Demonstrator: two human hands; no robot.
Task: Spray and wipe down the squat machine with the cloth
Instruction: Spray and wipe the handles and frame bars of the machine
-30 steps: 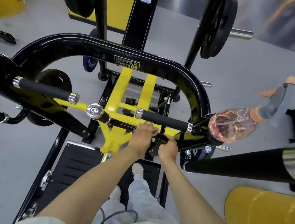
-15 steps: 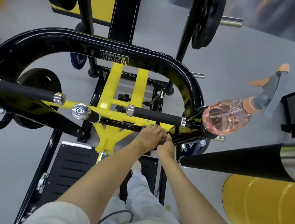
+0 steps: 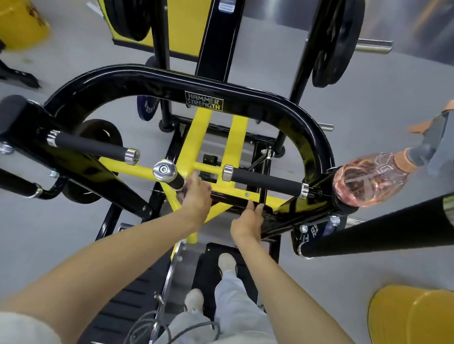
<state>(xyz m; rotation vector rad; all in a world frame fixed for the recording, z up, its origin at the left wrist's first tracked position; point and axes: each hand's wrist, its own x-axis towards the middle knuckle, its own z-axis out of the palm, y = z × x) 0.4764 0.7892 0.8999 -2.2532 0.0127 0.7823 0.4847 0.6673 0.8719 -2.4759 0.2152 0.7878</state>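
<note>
1. Left hand (image 3: 197, 196): fingers curled down over the cloth (image 3: 181, 195), holding it against the yellow frame (image 3: 236, 137) of the machine (image 3: 146, 81), just beside a chrome-capped handle (image 3: 167, 172).
2. Cloth: dark; only an edge shows at the thumb side of the hand.
3. Right hand (image 3: 247, 222): open, holds nothing; straight fingertips touch the black crossbar (image 3: 229, 197).
4. Bottle (image 3: 369, 180): pink, lying on the machine's right arm end, nozzle pointing away.
</note>
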